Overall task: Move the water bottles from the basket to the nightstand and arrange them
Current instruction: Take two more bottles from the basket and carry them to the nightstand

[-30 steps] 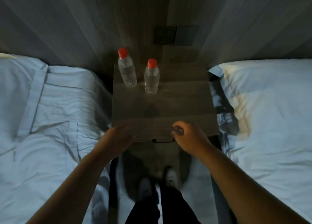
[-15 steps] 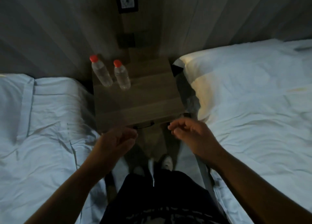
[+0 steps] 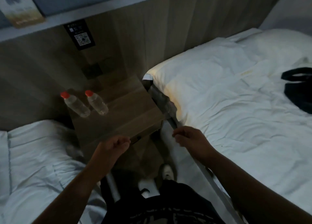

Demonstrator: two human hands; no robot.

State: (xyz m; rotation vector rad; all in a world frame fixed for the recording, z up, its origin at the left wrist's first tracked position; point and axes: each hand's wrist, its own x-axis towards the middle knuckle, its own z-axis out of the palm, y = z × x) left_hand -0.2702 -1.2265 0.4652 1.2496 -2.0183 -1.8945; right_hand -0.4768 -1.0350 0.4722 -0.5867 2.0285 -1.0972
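Left hand point(image 3: 113, 144) and right hand point(image 3: 190, 137) hovered loosely curled, both empty, by the nightstand's point(image 3: 128, 110) near edge. At 10 o'clock, left bottle point(image 3: 76, 105) and right bottle point(image 3: 98, 104) stood side by side on its far corner. Dark basket point(image 3: 298, 90) lay on bed point(image 3: 219, 97), 2 o'clock.

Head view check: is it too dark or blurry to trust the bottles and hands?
Head view: dim, brightest on the right bed; wide-angle bend makes the left bottle and right bottle look tilted; left hand and right hand slightly soft, yet readable.
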